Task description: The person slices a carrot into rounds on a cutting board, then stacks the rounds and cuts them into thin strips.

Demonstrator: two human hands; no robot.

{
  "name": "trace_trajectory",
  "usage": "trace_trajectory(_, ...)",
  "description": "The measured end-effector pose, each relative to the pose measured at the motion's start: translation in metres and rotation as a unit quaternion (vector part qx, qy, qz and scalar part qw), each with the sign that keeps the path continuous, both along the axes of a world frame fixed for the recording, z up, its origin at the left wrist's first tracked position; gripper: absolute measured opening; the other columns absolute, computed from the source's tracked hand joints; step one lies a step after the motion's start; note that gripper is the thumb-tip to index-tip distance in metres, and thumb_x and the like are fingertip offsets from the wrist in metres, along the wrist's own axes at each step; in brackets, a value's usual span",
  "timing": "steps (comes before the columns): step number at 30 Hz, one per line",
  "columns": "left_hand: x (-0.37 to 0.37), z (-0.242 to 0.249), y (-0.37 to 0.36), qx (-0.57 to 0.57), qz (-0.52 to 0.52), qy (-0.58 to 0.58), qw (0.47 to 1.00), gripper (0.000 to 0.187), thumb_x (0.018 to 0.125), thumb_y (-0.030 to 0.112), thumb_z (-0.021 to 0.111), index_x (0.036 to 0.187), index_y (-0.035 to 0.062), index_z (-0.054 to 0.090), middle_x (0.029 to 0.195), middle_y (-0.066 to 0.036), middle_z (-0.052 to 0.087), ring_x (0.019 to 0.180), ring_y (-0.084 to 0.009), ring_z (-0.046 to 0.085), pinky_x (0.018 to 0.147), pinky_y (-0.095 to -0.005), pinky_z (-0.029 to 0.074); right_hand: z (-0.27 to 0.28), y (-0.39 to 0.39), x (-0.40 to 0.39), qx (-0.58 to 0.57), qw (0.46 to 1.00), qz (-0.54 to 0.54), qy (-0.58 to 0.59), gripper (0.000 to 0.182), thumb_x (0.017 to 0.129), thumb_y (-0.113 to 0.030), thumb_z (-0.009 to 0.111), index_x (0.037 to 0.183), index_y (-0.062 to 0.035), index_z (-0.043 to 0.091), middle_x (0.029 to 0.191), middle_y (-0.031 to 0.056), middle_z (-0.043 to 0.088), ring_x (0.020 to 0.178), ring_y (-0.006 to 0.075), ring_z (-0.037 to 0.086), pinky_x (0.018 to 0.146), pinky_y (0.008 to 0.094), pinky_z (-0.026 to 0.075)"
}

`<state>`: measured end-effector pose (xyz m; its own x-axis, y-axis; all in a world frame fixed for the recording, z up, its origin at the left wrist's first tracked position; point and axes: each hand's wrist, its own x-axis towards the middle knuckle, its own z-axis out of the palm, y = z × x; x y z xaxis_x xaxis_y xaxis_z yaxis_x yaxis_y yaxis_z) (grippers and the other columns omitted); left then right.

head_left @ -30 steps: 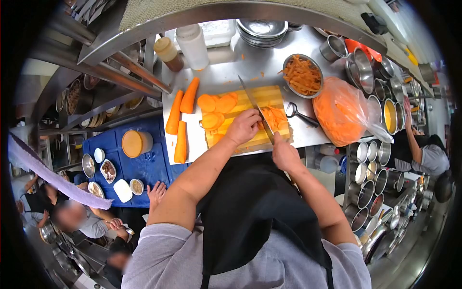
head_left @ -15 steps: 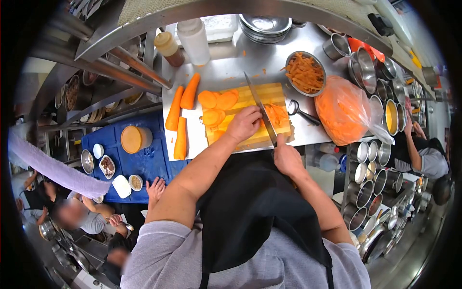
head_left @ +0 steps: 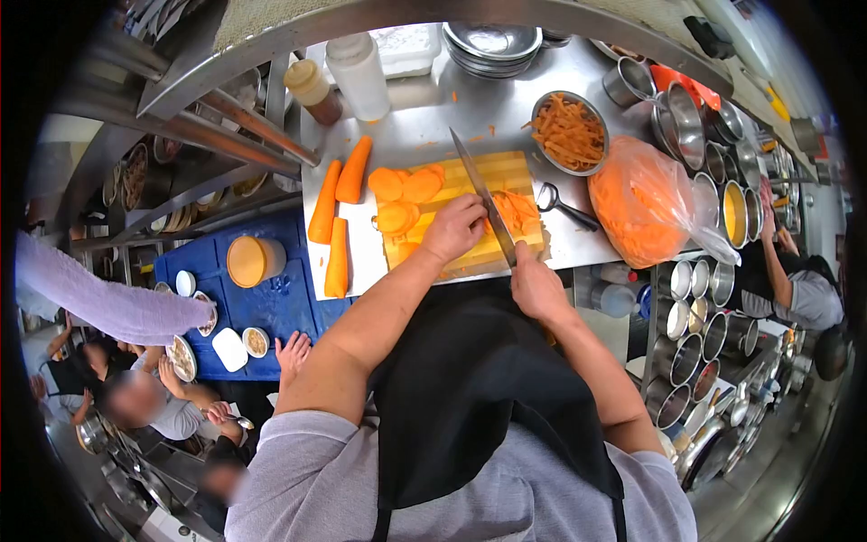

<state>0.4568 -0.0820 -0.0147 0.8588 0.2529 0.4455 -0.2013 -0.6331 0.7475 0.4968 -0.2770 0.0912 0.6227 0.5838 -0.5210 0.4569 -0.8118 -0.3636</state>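
My right hand (head_left: 536,287) grips the handle of a long knife (head_left: 483,195) whose blade lies across a yellow cutting board (head_left: 506,168). My left hand (head_left: 454,228) presses down on carrot slices right beside the blade, fingers curled. Cut carrot strips (head_left: 517,210) lie just right of the blade. Round carrot slices (head_left: 404,188) are stacked on the board's left part. Three peeled whole carrots (head_left: 336,212) lie on the steel counter left of the board.
A steel bowl of carrot strips (head_left: 569,131) and a plastic bag of shredded carrot (head_left: 639,206) sit to the right, a peeler (head_left: 558,205) between them. Bottles (head_left: 358,74) and stacked bowls (head_left: 493,47) stand behind. Steel containers line the right. Other people reach over a blue table (head_left: 271,307) at left.
The knife rocks over the same spot on the board, tip lifted a little higher. At left a person's purple sleeve has reached further toward the blue table.
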Motion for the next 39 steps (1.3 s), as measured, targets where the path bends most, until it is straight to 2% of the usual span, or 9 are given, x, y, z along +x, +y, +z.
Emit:
trace_trajectory(5, 0.001, -0.003, 0.002, 0.003, -0.002, 0.009, 1.000, 0.012, 0.077, -0.002, 0.070, 0.087, 0.0044, 0.068, 0.102, -0.011, 0.066, 0.090, -0.0319, 0.068, 0.077, -0.0385, 0.058, 0.000, 0.005, -0.005, -0.013, 1.000, -0.012, 0.020, 0.024, 0.092, -0.006, 0.050, 0.114, 0.0007, 0.042, 0.084, 0.0350, 0.067, 0.085, 0.0527, 0.067, 0.077, 0.0604, 0.050)
trace_trajectory(9, 0.002, -0.006, 0.003, 0.009, 0.000, 0.018, 1.000, 0.012, 0.077, -0.001, 0.070, 0.087, 0.0046, 0.068, 0.102, -0.011, 0.067, 0.089, -0.0319, 0.068, 0.076, -0.0388, 0.057, -0.027, 0.005, -0.009, 0.021, 1.000, -0.019, -0.007, 0.025, 0.092, -0.006, 0.051, 0.114, 0.0009, 0.042, 0.084, 0.0334, 0.068, 0.085, 0.0517, 0.067, 0.077, 0.0596, 0.051)
trace_trajectory(13, 0.002, -0.001, 0.004, 0.000, -0.004, 0.009, 1.000, 0.011, 0.078, -0.002, 0.070, 0.087, 0.0037, 0.068, 0.101, -0.011, 0.066, 0.087, -0.0315, 0.068, 0.076, -0.0387, 0.057, -0.017, 0.001, 0.006, 0.023, 1.000, -0.004, 0.003, 0.027, 0.092, -0.006, 0.050, 0.117, 0.0012, 0.043, 0.085, 0.0319, 0.069, 0.087, 0.0512, 0.067, 0.078, 0.0589, 0.051)
trace_trajectory(15, 0.001, 0.002, 0.005, -0.078, 0.010, 0.049, 0.996, 0.011, 0.079, -0.003, 0.069, 0.089, 0.0028, 0.068, 0.101, -0.012, 0.067, 0.087, -0.0314, 0.068, 0.076, -0.0382, 0.058, -0.011, 0.001, 0.015, 0.015, 1.000, 0.013, 0.003, 0.030, 0.092, -0.005, 0.050, 0.120, 0.0017, 0.043, 0.086, 0.0319, 0.069, 0.088, 0.0512, 0.067, 0.079, 0.0588, 0.052)
trace_trajectory(18, -0.002, 0.002, 0.008, -0.061, 0.018, 0.065, 0.996, 0.011, 0.080, -0.004, 0.068, 0.090, 0.0021, 0.068, 0.101, -0.012, 0.067, 0.088, -0.0317, 0.068, 0.077, -0.0383, 0.058, -0.002, 0.001, 0.021, 0.002, 1.000, 0.023, 0.005, 0.031, 0.092, -0.004, 0.050, 0.121, 0.0022, 0.043, 0.090, 0.0330, 0.069, 0.091, 0.0511, 0.067, 0.081, 0.0586, 0.052)
trace_trajectory(23, 0.000, -0.002, 0.009, -0.009, 0.009, 0.027, 1.000, 0.012, 0.080, -0.003, 0.069, 0.090, 0.0030, 0.068, 0.101, -0.012, 0.066, 0.092, -0.0322, 0.067, 0.078, -0.0388, 0.057, 0.004, 0.009, 0.010, 0.005, 1.000, 0.021, -0.008, 0.023, 0.091, -0.002, 0.049, 0.113, 0.0021, 0.045, 0.092, 0.0346, 0.068, 0.094, 0.0512, 0.067, 0.083, 0.0587, 0.052)
trace_trajectory(32, 0.000, -0.006, 0.012, -0.011, -0.005, 0.025, 1.000, 0.012, 0.078, -0.002, 0.069, 0.088, 0.0038, 0.068, 0.098, -0.012, 0.065, 0.091, -0.0327, 0.065, 0.079, -0.0408, 0.055, 0.022, 0.023, 0.003, -0.037, 0.999, 0.002, 0.011, 0.027, 0.091, -0.004, 0.049, 0.117, 0.0019, 0.045, 0.090, 0.0348, 0.068, 0.091, 0.0516, 0.068, 0.081, 0.0579, 0.053)
trace_trajectory(39, 0.001, -0.007, 0.012, 0.004, -0.003, 0.028, 1.000, 0.010, 0.078, -0.001, 0.069, 0.087, 0.0031, 0.067, 0.093, -0.012, 0.064, 0.091, -0.0334, 0.065, 0.077, -0.0397, 0.055, -0.032, 0.012, -0.012, 0.006, 0.999, -0.026, -0.025, 0.030, 0.091, -0.006, 0.051, 0.120, 0.0016, 0.044, 0.086, 0.0329, 0.068, 0.086, 0.0518, 0.067, 0.077, 0.0579, 0.053)
